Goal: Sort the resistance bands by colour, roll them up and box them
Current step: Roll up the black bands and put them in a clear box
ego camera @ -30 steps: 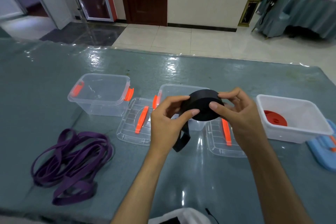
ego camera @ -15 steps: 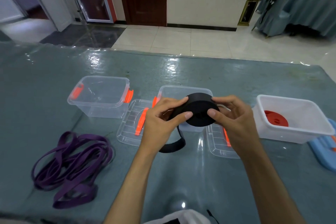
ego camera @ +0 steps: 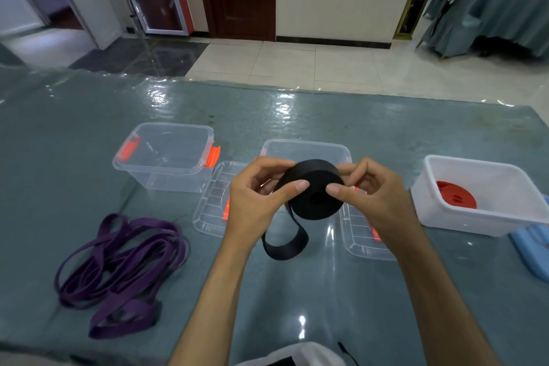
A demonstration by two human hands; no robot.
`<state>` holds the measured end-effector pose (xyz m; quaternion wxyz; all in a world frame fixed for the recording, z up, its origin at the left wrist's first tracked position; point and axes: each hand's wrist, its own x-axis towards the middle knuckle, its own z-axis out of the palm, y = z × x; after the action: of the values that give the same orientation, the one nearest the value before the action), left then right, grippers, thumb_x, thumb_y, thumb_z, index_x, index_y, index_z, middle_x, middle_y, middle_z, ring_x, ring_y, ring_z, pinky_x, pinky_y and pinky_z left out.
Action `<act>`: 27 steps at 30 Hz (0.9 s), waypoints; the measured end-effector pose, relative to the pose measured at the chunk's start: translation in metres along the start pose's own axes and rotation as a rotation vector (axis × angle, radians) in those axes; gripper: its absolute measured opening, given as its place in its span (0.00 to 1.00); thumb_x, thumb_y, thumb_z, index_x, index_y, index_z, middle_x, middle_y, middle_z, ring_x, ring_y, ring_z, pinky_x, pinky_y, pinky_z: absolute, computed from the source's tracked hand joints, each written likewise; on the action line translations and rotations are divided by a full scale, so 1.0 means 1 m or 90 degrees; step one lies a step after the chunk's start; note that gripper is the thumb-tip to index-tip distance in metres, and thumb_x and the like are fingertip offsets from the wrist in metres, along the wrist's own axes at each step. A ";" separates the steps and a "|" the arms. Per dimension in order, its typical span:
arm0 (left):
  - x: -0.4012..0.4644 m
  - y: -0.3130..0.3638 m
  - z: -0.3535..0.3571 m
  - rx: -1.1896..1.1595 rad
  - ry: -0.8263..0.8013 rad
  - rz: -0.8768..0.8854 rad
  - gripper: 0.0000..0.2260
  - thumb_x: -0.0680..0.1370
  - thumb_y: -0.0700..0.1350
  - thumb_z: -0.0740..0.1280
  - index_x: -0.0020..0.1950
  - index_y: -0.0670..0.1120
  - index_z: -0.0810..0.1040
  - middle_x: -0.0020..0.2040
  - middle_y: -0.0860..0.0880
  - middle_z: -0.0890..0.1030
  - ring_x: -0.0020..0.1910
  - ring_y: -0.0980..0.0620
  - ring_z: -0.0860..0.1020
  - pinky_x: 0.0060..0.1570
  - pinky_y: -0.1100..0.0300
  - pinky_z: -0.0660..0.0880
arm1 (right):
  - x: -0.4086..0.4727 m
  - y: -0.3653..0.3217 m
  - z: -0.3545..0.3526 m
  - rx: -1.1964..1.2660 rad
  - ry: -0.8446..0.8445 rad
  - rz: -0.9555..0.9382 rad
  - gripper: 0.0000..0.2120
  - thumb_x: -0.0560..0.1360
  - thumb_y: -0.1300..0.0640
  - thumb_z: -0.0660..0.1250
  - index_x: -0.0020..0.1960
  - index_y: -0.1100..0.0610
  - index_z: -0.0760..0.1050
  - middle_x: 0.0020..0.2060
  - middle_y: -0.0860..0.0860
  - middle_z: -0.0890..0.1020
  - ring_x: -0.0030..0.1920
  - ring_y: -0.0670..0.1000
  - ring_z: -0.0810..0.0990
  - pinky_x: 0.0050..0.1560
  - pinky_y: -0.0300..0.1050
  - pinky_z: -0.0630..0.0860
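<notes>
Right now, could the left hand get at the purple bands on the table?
Probably not yet: the left hand grips the black roll. The purple bands lie uncovered on its side.

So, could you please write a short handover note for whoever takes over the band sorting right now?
Left hand and right hand both hold the black band roll above the table; keep that grip.
The roll is nearly wound; a short black tail hangs loose below it.
The red roll is already in the white box.
The purple bands lie unrolled on the table at left.
Two clear boxes stand open, their lids lying on the table.
Left: finish the black roll and box it, roll and box the purple, fit the lids.
</notes>
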<state>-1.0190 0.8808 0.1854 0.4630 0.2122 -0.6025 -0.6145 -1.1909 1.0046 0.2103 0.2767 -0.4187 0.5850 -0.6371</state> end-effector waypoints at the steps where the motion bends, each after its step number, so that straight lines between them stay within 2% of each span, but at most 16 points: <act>1: 0.001 0.000 0.000 0.009 -0.009 0.010 0.12 0.70 0.45 0.82 0.51 0.56 0.88 0.52 0.49 0.88 0.55 0.49 0.87 0.56 0.63 0.80 | -0.001 0.000 0.000 -0.014 0.004 -0.008 0.14 0.66 0.50 0.82 0.41 0.51 0.78 0.48 0.51 0.89 0.50 0.52 0.89 0.48 0.40 0.83; 3: 0.001 0.000 -0.002 0.019 -0.038 0.026 0.11 0.72 0.43 0.81 0.52 0.54 0.89 0.54 0.50 0.88 0.57 0.49 0.86 0.58 0.61 0.81 | -0.001 0.000 0.001 -0.030 0.029 -0.042 0.13 0.67 0.52 0.83 0.47 0.48 0.81 0.47 0.51 0.88 0.48 0.53 0.89 0.48 0.42 0.84; 5: 0.001 -0.001 -0.004 0.031 -0.075 0.022 0.14 0.73 0.40 0.81 0.57 0.52 0.89 0.58 0.50 0.88 0.60 0.50 0.85 0.61 0.59 0.80 | -0.002 0.001 0.000 -0.020 0.058 -0.061 0.13 0.70 0.55 0.82 0.52 0.49 0.82 0.49 0.53 0.88 0.50 0.54 0.88 0.51 0.45 0.85; 8: 0.001 -0.001 -0.004 0.038 -0.100 0.016 0.18 0.73 0.36 0.80 0.60 0.52 0.88 0.58 0.50 0.88 0.60 0.49 0.86 0.61 0.59 0.80 | -0.002 0.002 -0.005 0.002 0.034 -0.034 0.11 0.71 0.57 0.78 0.51 0.54 0.80 0.51 0.54 0.88 0.53 0.56 0.88 0.53 0.51 0.85; 10: 0.000 0.000 -0.003 0.041 -0.088 0.027 0.17 0.73 0.38 0.81 0.58 0.54 0.88 0.56 0.51 0.88 0.57 0.50 0.86 0.59 0.61 0.80 | -0.001 0.001 -0.010 -0.007 -0.022 -0.021 0.13 0.70 0.59 0.78 0.48 0.60 0.76 0.53 0.52 0.88 0.55 0.53 0.88 0.52 0.44 0.84; 12: -0.001 0.000 0.000 0.041 -0.078 0.027 0.15 0.73 0.41 0.80 0.56 0.55 0.88 0.55 0.52 0.88 0.57 0.50 0.87 0.58 0.60 0.81 | 0.000 -0.001 -0.013 -0.031 -0.043 -0.017 0.15 0.68 0.59 0.79 0.45 0.62 0.74 0.51 0.49 0.89 0.52 0.49 0.88 0.50 0.38 0.82; 14: -0.002 -0.001 0.002 0.028 -0.084 0.017 0.14 0.74 0.41 0.80 0.55 0.56 0.88 0.56 0.51 0.88 0.59 0.49 0.86 0.60 0.58 0.80 | 0.001 -0.002 -0.015 -0.032 -0.023 -0.021 0.15 0.67 0.58 0.81 0.47 0.57 0.77 0.47 0.50 0.88 0.48 0.50 0.88 0.49 0.40 0.83; 17: 0.001 -0.001 0.001 0.037 -0.120 0.006 0.15 0.75 0.42 0.79 0.59 0.56 0.88 0.60 0.50 0.85 0.64 0.48 0.83 0.65 0.53 0.79 | -0.003 0.000 -0.015 0.020 0.022 -0.031 0.17 0.69 0.54 0.83 0.53 0.50 0.81 0.49 0.55 0.87 0.50 0.56 0.88 0.52 0.47 0.84; 20: 0.004 0.000 0.000 0.050 -0.113 0.012 0.15 0.73 0.42 0.80 0.59 0.53 0.88 0.56 0.50 0.86 0.58 0.49 0.84 0.60 0.58 0.79 | -0.007 0.004 -0.015 0.028 0.021 0.003 0.19 0.66 0.43 0.83 0.50 0.50 0.81 0.50 0.55 0.88 0.54 0.57 0.87 0.53 0.46 0.84; 24: 0.001 -0.001 0.004 0.054 -0.078 0.014 0.13 0.72 0.40 0.81 0.54 0.52 0.89 0.54 0.50 0.88 0.58 0.48 0.86 0.62 0.55 0.81 | -0.007 0.007 -0.013 -0.040 0.031 -0.030 0.16 0.66 0.49 0.83 0.44 0.52 0.78 0.50 0.52 0.89 0.54 0.53 0.88 0.55 0.43 0.83; 27: 0.001 0.003 0.003 0.068 -0.112 0.019 0.14 0.74 0.39 0.80 0.57 0.53 0.89 0.57 0.52 0.87 0.60 0.50 0.85 0.60 0.61 0.79 | -0.010 0.007 -0.011 -0.024 0.080 -0.062 0.16 0.68 0.50 0.82 0.50 0.49 0.78 0.50 0.54 0.88 0.54 0.56 0.88 0.54 0.51 0.84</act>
<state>-1.0214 0.8820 0.1890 0.4060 0.1726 -0.6756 -0.5908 -1.1959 1.0175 0.2012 0.1998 -0.4110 0.5923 -0.6637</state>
